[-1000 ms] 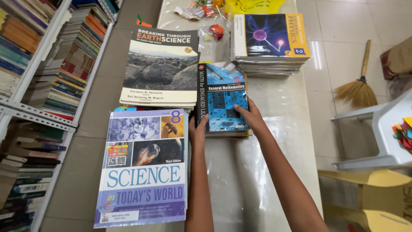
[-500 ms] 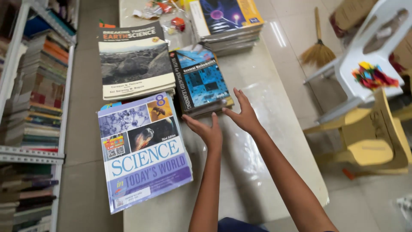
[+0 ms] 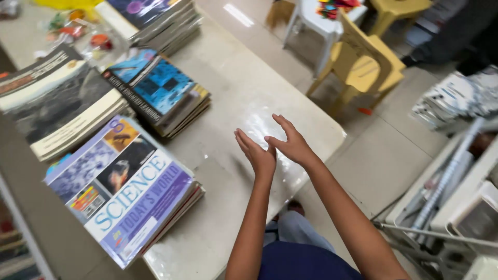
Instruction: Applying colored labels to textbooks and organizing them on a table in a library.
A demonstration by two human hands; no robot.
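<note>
Your hands have come away from the blue-covered book stack [image 3: 158, 88], which they were squaring up a moment ago; that stack is now lying untouched at the far left of the desk [image 3: 244, 93], and your view is swinging right toward the yellow chair [image 3: 363, 65]. Your left hand [image 3: 257, 153] and right hand [image 3: 290, 142] are hovering together over the bare, glossy middle of the desk, touching at the inner edges. Each grip is fully open, fingers straight, holding nothing. The purple science book stack [image 3: 129, 192] is sitting near left, well apart from both hands.
</note>
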